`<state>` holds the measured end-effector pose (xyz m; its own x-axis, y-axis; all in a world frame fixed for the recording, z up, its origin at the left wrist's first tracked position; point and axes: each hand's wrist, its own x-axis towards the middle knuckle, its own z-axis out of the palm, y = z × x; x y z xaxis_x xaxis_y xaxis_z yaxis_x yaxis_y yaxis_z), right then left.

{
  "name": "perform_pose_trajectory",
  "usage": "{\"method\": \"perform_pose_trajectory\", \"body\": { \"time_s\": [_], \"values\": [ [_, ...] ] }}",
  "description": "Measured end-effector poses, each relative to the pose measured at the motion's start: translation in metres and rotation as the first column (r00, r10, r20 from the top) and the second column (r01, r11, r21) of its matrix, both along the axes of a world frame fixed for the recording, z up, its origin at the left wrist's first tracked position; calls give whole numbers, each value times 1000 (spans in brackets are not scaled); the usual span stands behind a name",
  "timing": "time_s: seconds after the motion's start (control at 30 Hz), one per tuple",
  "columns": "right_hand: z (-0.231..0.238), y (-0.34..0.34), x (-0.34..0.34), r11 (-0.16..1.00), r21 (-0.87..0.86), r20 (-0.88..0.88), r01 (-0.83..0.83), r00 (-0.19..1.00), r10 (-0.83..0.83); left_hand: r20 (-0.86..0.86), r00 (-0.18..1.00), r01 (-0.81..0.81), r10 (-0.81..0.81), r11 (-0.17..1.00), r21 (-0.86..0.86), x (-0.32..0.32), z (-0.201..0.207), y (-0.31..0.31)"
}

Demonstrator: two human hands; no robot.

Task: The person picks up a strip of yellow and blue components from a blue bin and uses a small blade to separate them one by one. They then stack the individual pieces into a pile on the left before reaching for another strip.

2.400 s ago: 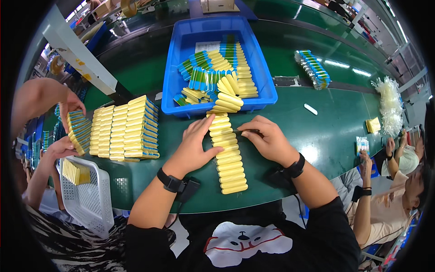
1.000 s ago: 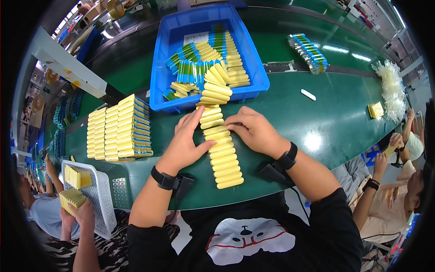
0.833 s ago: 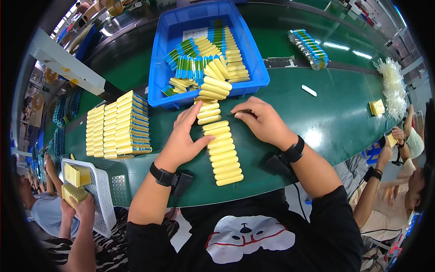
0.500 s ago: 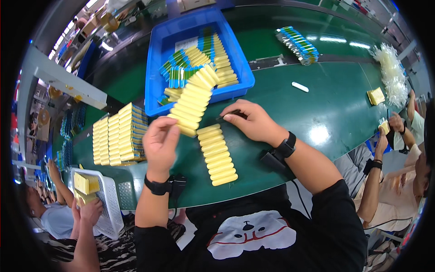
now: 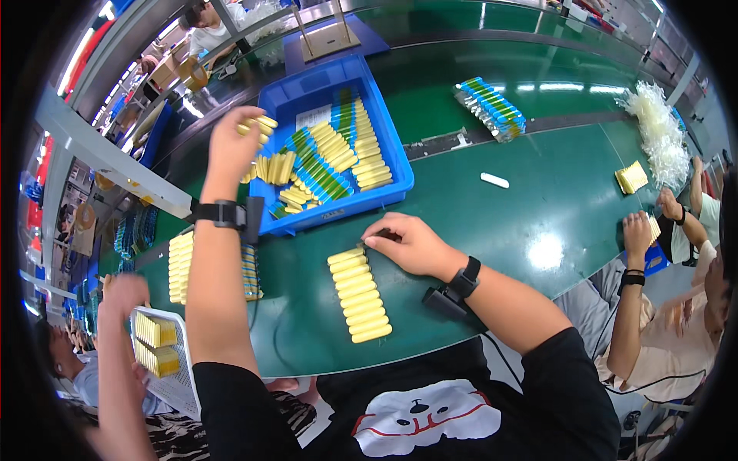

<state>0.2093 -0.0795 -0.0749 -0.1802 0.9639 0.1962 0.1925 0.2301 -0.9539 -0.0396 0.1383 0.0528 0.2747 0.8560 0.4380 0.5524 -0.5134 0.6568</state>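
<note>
My left hand point(image 5: 233, 146) is raised at the left wall of the blue bin point(image 5: 396, 131), its fingers closed on a strip of yellow rounded bars point(image 5: 265, 124). Several more such strips point(image 5: 336, 147) lie in the bin, some showing blue and green faces. Farther right, my right hand point(image 5: 413, 246) pinches a small dark tool point(image 5: 390, 234), mostly hidden by the fingers. Just below its fingertips, a row of yellow bars point(image 5: 358, 296) lies flat on the green table point(image 5: 469, 230). My left forearm partly covers a stack of yellow strips point(image 5: 181, 269).
A blue-green bundle point(image 5: 492, 109) and a small white piece point(image 5: 494, 180) lie beyond my right hand. At the right are a yellow block point(image 5: 632, 177) and a heap of clear plastic point(image 5: 653, 134). Co-workers sit on both sides; a white basket point(image 5: 184, 361) stands at the left.
My left hand has moved up and left to the bin's far-left side with yellow bars in it. My right hand stays by the row on the table. The view has shifted slightly.
</note>
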Motion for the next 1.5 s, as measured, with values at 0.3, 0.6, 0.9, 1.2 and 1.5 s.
{"method": "perform_pose_trajectory", "body": {
  "time_s": [0.3, 0.6, 0.9, 1.2, 1.5],
  "values": [
    [-11, 1, -2, 994, -21, -156, -108, 982, 103, -516, 713, 402, -474, 880, -252, 76, -32, -33],
    [-7, 1, -1, 987, -38, -118, -155, 982, 149, -751, 295, 501, -591, 764, -406, 137, -37, -26],
    [-6, 4, 0, 986, -10, -85, -166, 983, 164, -777, 339, 506, -530, 799, -324, 134, -45, -9],
    [-10, 3, 3, 994, 30, -295, -100, 950, 105, -553, 746, 464, -372, 886, 29, 82, 48, -37],
    [0, -2, 7, 979, 199, -299, 33, 954, 29, -310, 934, 270, -176, 918, 292, 49, 84, -90]
  ]
}}
